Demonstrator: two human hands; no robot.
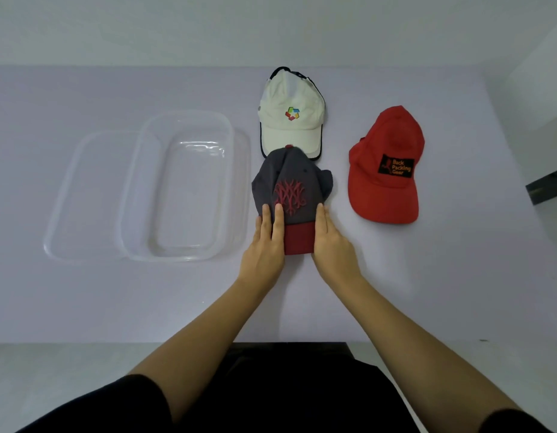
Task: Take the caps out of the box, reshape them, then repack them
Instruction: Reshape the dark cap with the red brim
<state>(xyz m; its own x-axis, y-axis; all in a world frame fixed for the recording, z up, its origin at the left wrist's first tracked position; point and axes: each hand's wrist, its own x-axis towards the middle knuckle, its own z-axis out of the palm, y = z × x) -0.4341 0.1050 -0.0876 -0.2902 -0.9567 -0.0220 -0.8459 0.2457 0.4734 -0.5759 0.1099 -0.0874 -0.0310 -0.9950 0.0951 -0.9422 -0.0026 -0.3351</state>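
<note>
A grey cap (289, 182) with a dark red brim and a red emblem lies in the middle of the table, brim toward me. My left hand (266, 245) and my right hand (332, 242) press flat on either side of its brim, fingertips on the crown's lower edge. Behind it sits a white cap (291, 112) with a coloured logo, its brim partly under the grey cap's top. A red cap (386, 167) with a black patch lies to the right. The clear plastic box (177, 195) stands empty at the left.
The box's clear lid (80, 201) lies under or beside the box, sticking out to its left. The table (114, 301) is pale lilac with a wall behind. A dark object (546, 189) sits at the right edge.
</note>
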